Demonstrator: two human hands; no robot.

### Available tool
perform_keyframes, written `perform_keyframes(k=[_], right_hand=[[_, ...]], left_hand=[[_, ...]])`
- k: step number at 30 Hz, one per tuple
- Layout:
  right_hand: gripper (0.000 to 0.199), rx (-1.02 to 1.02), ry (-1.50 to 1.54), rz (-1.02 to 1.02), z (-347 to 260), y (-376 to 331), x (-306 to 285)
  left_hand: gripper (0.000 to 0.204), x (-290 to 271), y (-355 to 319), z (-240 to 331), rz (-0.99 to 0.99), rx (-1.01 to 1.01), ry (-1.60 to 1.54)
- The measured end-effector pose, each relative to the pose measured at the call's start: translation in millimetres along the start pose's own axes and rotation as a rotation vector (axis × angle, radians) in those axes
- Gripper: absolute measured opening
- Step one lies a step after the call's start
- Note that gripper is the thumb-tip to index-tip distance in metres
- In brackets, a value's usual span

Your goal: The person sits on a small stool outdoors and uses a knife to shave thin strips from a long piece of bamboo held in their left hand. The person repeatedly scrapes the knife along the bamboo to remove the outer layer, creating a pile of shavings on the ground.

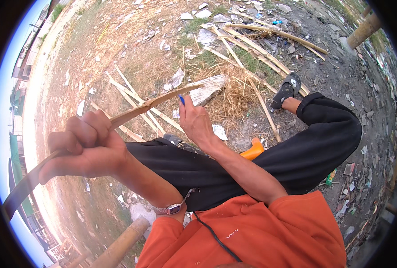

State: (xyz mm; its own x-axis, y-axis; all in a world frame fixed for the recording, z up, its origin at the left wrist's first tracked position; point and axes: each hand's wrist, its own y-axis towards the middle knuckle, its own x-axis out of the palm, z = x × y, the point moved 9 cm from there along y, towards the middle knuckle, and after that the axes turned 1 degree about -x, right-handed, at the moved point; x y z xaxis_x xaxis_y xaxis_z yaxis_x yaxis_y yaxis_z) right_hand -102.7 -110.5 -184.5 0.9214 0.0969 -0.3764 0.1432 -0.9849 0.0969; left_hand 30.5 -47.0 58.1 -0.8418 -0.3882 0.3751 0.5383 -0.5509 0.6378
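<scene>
A long, flat strip (131,115) of pale, fibrous wood, rough along its edge, ran from eight o'clock toward twelve. The left hand (84,145), at nine o'clock, was raised with fingers curled around it; the right hand (196,123), near the centre, pointed upward, its fingers seeming to pinch a small, partly hidden blue object (181,99) beside the strip.

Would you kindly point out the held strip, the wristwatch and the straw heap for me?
Held strip (133,112): head view, on a pale, uncovered stretch.
Wristwatch (174,209): head view, on its face.
Straw heap (236,96): head view, near its middle.
</scene>
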Motion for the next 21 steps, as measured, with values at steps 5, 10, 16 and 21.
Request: perform_keyframes(k=[5,10,16,21], right_hand=[[0.015,-0.035,-0.252,-0.039,22.6,2.5,15.9],[0.014,0.406,-0.544,-0.163,213.4,-40.8,7.1],[0.021,0.328,-0.305,-0.047,129.0,-1.1,-15.8],[0.019,0.095,-0.074,-0.063,30.5,14.2,-0.9]], left_hand=[[0.060,-2.3,-1.5,-2.3,0.035,-0.009,-0.018],[0.060,2.7,1.9,3.3,0.035,0.016,0.023],[0.060,6.0,-1.5,4.7,0.088,0.064,0.132],[0.061,6.3,-1.2,8.8,0.177,0.095,0.190]])
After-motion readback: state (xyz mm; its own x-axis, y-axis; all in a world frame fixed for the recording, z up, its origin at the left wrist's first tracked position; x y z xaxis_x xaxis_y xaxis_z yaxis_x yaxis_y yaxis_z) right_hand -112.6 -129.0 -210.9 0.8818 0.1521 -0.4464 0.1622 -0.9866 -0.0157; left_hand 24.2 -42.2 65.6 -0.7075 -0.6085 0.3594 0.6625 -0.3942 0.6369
